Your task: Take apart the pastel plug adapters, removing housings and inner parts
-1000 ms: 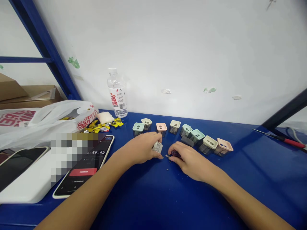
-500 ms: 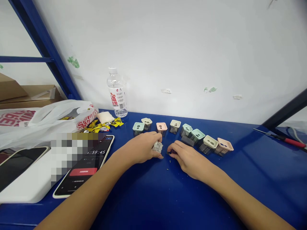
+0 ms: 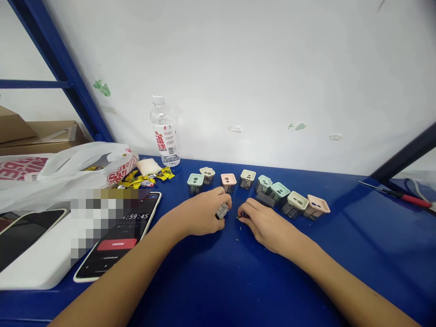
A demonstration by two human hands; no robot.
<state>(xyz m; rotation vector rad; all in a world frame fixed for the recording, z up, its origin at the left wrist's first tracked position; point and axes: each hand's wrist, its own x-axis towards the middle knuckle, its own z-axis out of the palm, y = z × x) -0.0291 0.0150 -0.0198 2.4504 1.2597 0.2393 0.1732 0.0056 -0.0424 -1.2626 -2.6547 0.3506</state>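
My left hand [image 3: 202, 213] is shut on a small clear plastic part [image 3: 221, 210], which shows between its fingertips. My right hand [image 3: 267, 221] pinches a small dark piece [image 3: 243, 214], mostly hidden by the fingers. The two hands nearly meet at the middle of the blue table [image 3: 238, 281]. Just behind them stands a row of several small square cartridges with clear bodies and pastel tops, such as a mint one [image 3: 195, 183] and a pink one [image 3: 228, 182]. A few tiny crumbs [image 3: 240, 227] lie below my right fingertips.
A phone showing a timer [image 3: 126, 231] lies left of my left forearm, beside a white-cased device [image 3: 34, 250]. Farther back are a white plastic bag [image 3: 68, 170], yellow wrappers [image 3: 146, 180] and a water bottle [image 3: 165, 134]. A red-handled screwdriver [image 3: 408, 200] lies at right.
My right fingers have closed further around the dark piece, and my left hand has turned the clear part slightly. The view has shifted a little.
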